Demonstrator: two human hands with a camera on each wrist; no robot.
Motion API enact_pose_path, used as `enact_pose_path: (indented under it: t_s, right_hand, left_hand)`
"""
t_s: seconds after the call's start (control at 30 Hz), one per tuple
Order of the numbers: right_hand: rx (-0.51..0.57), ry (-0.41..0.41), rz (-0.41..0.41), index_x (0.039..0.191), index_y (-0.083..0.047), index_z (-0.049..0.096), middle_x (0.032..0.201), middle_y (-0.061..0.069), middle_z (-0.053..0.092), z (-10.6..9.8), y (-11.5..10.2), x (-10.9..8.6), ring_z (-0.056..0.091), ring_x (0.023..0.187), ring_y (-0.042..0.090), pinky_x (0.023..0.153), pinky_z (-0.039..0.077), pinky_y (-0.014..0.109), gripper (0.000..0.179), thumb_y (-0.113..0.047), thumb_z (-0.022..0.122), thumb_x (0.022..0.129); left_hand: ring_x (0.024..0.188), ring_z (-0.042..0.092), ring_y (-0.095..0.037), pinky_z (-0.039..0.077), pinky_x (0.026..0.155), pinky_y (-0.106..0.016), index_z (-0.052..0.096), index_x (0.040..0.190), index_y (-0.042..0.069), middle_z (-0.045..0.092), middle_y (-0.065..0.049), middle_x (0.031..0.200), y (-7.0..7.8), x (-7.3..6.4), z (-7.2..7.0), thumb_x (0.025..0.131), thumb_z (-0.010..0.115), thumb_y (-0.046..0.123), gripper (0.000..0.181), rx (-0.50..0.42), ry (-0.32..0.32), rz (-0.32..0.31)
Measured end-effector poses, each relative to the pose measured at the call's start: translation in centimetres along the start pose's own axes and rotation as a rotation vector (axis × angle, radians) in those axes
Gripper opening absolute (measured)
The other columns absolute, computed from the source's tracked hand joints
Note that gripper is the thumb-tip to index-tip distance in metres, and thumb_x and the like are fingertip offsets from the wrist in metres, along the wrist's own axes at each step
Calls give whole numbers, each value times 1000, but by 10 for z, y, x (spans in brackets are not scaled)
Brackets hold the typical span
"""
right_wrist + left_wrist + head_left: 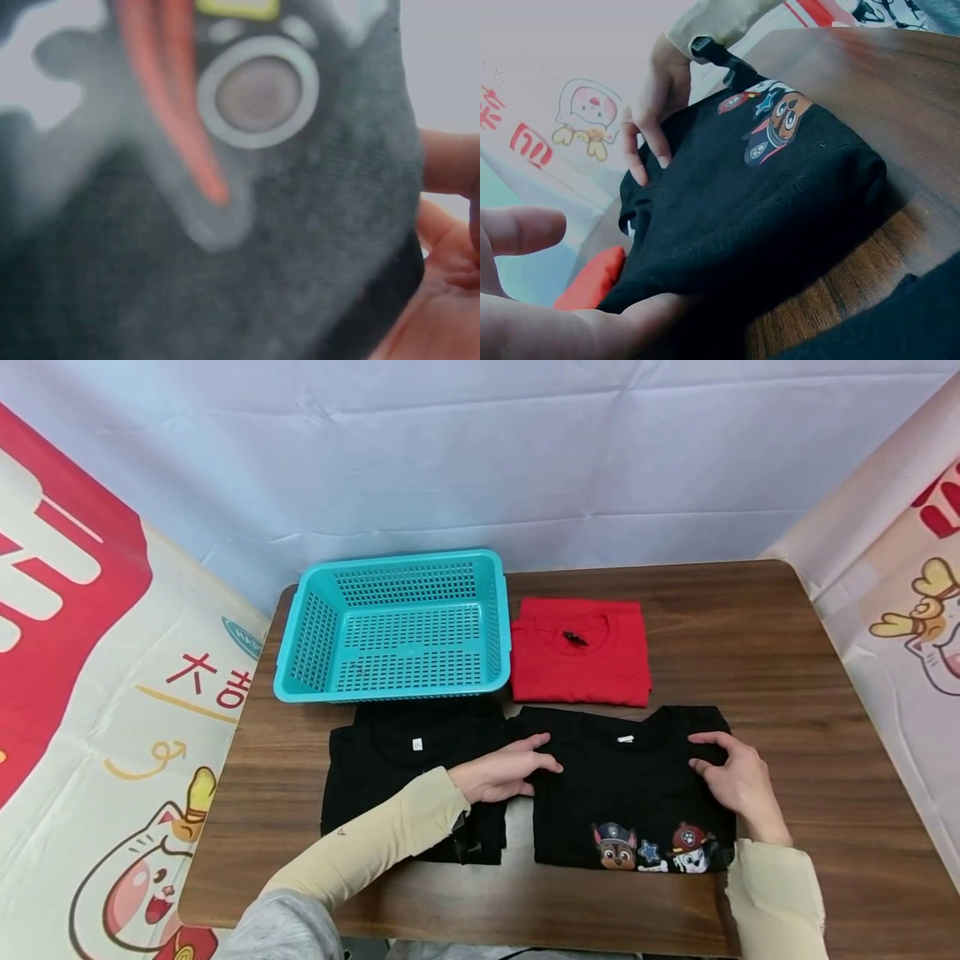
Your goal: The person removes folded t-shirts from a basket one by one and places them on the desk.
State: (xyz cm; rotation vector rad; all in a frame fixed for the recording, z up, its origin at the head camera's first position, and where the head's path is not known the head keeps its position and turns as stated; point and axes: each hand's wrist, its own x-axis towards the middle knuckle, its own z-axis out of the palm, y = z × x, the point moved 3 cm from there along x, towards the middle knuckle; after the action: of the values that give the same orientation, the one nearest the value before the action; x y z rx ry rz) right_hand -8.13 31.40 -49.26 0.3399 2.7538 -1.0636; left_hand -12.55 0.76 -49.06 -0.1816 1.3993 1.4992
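Observation:
A folded black T-shirt (pixel 600 777) with cartoon dogs printed near its front edge lies on the table between both hands. My left hand (pixel 501 772) is at its left edge, fingers extended. In the left wrist view, that hand's lower finger (pixel 656 311) slips along the underside of the fabric, while the thumb (pixel 525 231) stands apart from it. My right hand (pixel 738 777) touches the right edge, thumb and index finger spread over the cloth. Up close in the right wrist view, the print is blurred and the right hand (pixel 450 270) sits beside the shirt's edge.
Another folded black T-shirt (pixel 375 785) lies under my left forearm. Behind it stands a turquoise plastic basket (pixel 393 696). A folded red T-shirt (pixel 581 672) rests to the basket's right. The wooden table (pixel 787 693) meets a pale cloth backdrop (pixel 562 468) at the back.

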Motion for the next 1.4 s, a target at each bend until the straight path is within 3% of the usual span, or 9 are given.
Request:
enact_pose_path:
  t_s: [0.23, 0.5, 0.8, 0.97, 1.07, 1.17, 1.23, 1.3, 1.4]
  right_hand:
    - [-9, -3, 3, 123, -1, 60, 131, 39, 47, 0, 2, 0, 48, 108, 49, 82, 40, 56, 34, -9, 61, 91]
    - [-63, 28, -24, 120, -2, 62, 107, 33, 60, -2, 0, 3, 51, 78, 33, 66, 36, 34, 32, -8, 62, 89]
    - [-85, -5, -25, 120, 0, 60, 119, 37, 55, -3, 0, 3, 52, 89, 41, 70, 42, 44, 32, -8, 60, 89]
    - [-95, -45, -32, 120, 1, 59, 124, 41, 50, -4, 1, 4, 50, 104, 53, 81, 42, 60, 32, -9, 60, 90]
    - [-106, -75, -35, 121, 1, 58, 126, 42, 48, -6, 1, 5, 47, 108, 56, 84, 40, 64, 32, -10, 60, 91]
    - [-129, -113, -42, 123, 1, 57, 127, 42, 48, -9, 0, 5, 47, 110, 56, 86, 40, 64, 34, -14, 59, 92]
    - [-162, -133, -49, 123, 2, 57, 126, 42, 49, -13, -1, 5, 47, 110, 57, 86, 41, 64, 36, -17, 59, 93]
    - [-202, -150, -46, 124, 5, 55, 122, 41, 52, -21, -1, 4, 50, 105, 55, 83, 43, 62, 39, -21, 58, 94]
    - [-259, -145, -67, 124, 9, 53, 116, 39, 56, -36, -6, 4, 55, 101, 54, 77, 45, 60, 44, -25, 56, 96]
  left_hand:
    - [142, 23, -26, 19, 115, -61, 15, 156, 17, 15, -8, 160, 1, 5, 2, 90, 59, 10, 80, -10, 14, 3]
    - [142, 26, -27, 20, 115, -60, 17, 156, 17, 18, -10, 160, 2, 8, 1, 90, 58, 10, 78, -5, 29, 10]
    - [143, 23, -27, 19, 115, -62, 18, 156, 17, 15, -8, 160, 0, 4, 3, 90, 59, 10, 78, 14, 35, 25]
    - [145, 19, -28, 20, 114, -63, 14, 156, 15, 10, -9, 161, 0, -13, 6, 90, 58, 12, 79, 49, 18, 41]
    - [145, 18, -31, 24, 111, -65, 14, 155, 14, 7, -10, 161, 1, -28, 10, 90, 59, 13, 79, 79, 2, 46]
    - [143, 23, -32, 30, 107, -66, 17, 154, 14, 6, -13, 161, 1, -47, 11, 91, 59, 14, 76, 112, -4, 58]
    - [139, 32, -31, 37, 104, -62, 23, 152, 15, 11, -16, 159, 2, -60, 11, 92, 58, 14, 70, 162, -17, 79]
    - [130, 45, -29, 44, 100, -56, 32, 149, 15, 21, -17, 156, 2, -74, 9, 94, 57, 15, 60, 260, -42, 118]
    - [120, 56, -24, 50, 97, -40, 45, 141, 15, 39, -14, 146, 4, -94, 2, 97, 55, 18, 46, 532, -81, 229]
